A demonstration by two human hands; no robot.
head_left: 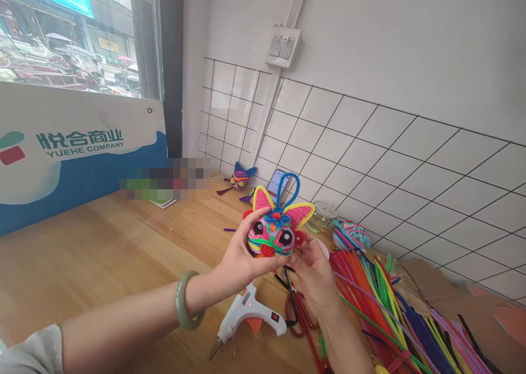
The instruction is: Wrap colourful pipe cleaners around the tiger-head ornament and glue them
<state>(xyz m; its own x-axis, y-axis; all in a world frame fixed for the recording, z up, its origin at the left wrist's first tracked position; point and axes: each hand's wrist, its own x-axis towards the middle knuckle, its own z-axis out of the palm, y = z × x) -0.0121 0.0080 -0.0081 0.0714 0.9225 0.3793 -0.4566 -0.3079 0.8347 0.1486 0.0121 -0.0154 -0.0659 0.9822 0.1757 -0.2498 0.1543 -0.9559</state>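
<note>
A colourful pipe-cleaner animal head [273, 234] with pink and yellow ears, black eyes and a blue loop on top is held up above the table. My left hand [242, 256] is wrapped round its left side, thumb along the bottom edge. At its lower right, my right hand [310, 270] has its fingers closed near a red pompom [299, 238]; they partly hide what they touch. Below the hands, a white glue gun [250, 312] lies on the wooden table [164, 270], nozzle toward the lower left. Red-handled scissors [302, 313] lie beside it, partly behind my right wrist.
Bundles of coloured pipe cleaners [382, 302] spread along the right. Toward the wall stand a finished blue-eared figure [241, 176], a phone [278, 182], a glass jar [321, 216] and a wrapped ball [349, 236]. A printed panel [82, 160] borders the left.
</note>
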